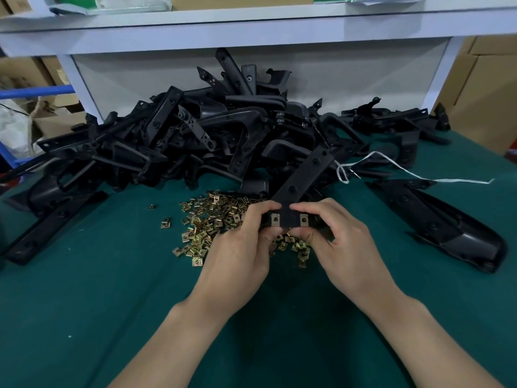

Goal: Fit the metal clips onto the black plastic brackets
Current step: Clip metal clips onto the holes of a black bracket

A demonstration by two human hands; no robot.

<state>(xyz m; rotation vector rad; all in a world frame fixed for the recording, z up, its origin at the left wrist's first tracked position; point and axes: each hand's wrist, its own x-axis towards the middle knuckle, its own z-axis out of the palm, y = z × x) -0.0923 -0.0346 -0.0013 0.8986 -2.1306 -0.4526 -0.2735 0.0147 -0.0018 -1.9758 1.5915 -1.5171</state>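
Together, left hand and right hand grip the bracket by its edge — clips beneath.

Black bracket bears two brass clips, loose clips beneath.

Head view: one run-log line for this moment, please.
left hand grips bracket | right hand grips bracket | two fitted clips | loose clips beneath

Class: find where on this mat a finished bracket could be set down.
Free: near green mat, left of the left hand up to the clip heap, and right of the right hand up to the lone bracket. Crowded: bracket pile behind.
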